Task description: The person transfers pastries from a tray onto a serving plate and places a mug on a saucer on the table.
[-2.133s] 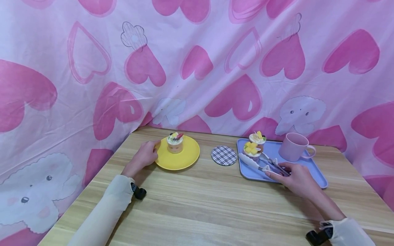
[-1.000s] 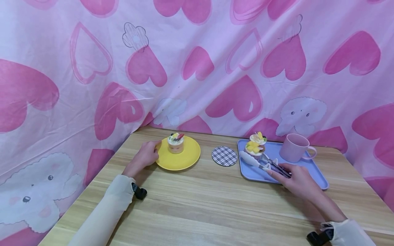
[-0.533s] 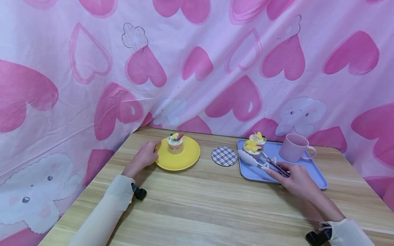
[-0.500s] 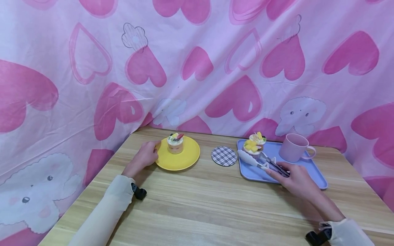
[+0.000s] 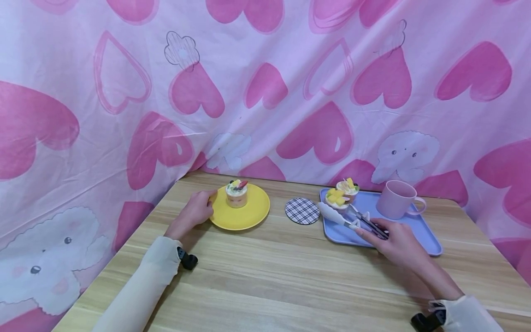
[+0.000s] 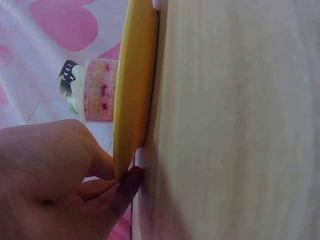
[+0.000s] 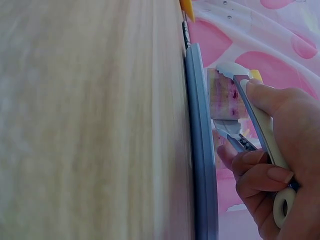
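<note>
Left hand (image 5: 194, 210) pinches a yellow plate (image 5: 236, 220) by its rim—likely steadying it—while right hand (image 5: 396, 240) grips tongs (image 5: 333, 215) whose tips straddle a yellow-topped dessert cup (image 5: 337, 198) at the left end of a blue tray (image 5: 345, 236).

Head camera: set high, widest and farthest back, facing forward and down across the desk (image 5: 257, 286) to the heart-print cloth (image 5: 265, 120). Left wrist camera: low, very near, rolled sideways, desk filling the right; shares the left hand (image 5: 194, 208) and yellow plate (image 5: 253, 217) with the head view. Right wrist camera: low, close, also sideways, desk at left; shares the right hand (image 5: 398, 242), tongs (image 5: 334, 215) and tray (image 5: 421, 230) with the head view
</note>
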`<state>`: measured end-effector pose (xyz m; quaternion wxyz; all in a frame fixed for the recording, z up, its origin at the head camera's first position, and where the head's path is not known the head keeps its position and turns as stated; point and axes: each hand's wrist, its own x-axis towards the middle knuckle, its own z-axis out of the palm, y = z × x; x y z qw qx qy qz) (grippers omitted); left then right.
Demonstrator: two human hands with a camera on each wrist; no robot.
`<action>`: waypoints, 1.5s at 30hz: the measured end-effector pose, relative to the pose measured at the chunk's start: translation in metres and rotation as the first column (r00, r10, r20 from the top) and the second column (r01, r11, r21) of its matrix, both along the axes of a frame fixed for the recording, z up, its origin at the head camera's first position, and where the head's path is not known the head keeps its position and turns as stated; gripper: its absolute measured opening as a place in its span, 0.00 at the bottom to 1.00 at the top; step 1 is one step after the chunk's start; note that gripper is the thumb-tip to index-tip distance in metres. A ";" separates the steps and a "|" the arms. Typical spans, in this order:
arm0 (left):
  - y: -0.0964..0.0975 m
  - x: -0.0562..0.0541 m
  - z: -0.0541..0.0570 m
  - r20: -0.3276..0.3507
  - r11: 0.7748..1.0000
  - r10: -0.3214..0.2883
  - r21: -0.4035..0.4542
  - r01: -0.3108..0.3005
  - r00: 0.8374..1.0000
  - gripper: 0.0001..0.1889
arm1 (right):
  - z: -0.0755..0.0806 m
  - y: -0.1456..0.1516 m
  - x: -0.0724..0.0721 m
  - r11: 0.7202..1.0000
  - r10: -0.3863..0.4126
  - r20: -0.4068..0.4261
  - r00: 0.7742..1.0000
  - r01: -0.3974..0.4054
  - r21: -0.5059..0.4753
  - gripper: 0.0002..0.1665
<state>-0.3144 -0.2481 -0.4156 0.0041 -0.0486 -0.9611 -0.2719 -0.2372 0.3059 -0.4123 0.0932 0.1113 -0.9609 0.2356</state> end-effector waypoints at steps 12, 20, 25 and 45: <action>0.000 0.002 0.001 -0.017 1.000 -0.012 -0.003 0.011 1.000 0.31 | 0.000 -0.006 0.002 1.000 0.011 -0.014 1.000 -0.011 -0.018 0.44; 0.000 0.001 0.001 -0.012 1.000 -0.006 -0.005 0.006 1.000 0.31 | 0.001 -0.011 0.003 1.000 0.020 -0.008 1.000 -0.020 -0.023 0.44; 0.001 0.001 0.000 -0.009 1.000 -0.004 -0.004 0.004 1.000 0.31 | 0.002 -0.015 0.003 1.000 0.016 0.042 0.999 -0.015 -0.024 0.48; 0.000 0.002 0.001 -0.007 1.000 -0.010 -0.003 0.010 1.000 0.32 | 0.002 -0.032 0.003 0.999 0.039 0.063 0.997 -0.036 -0.039 0.48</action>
